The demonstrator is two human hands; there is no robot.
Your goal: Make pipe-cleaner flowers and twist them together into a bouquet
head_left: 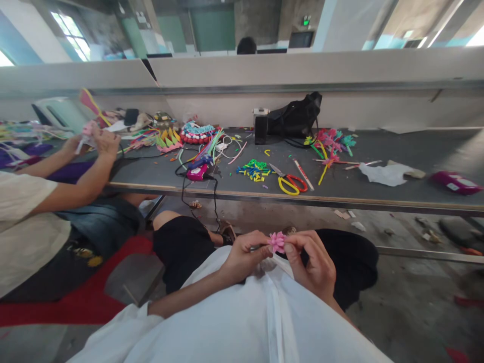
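Pink flower (277, 242) is hovering above the person's lap, on the near side of the desk (151, 176), with the left hand (247, 256) pinching its left edge and the right hand (313, 259) pinching its right edge. Scissors (282, 175) are lying farther off on the desk, just right of a pile of small green, blue and yellow pieces (254, 167). At far left, a co-worker's hand (108, 142) is holding something pale pink.

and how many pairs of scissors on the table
1: the scissors lie near the front edge of the table, just right of the small coloured pieces. More could be hidden.
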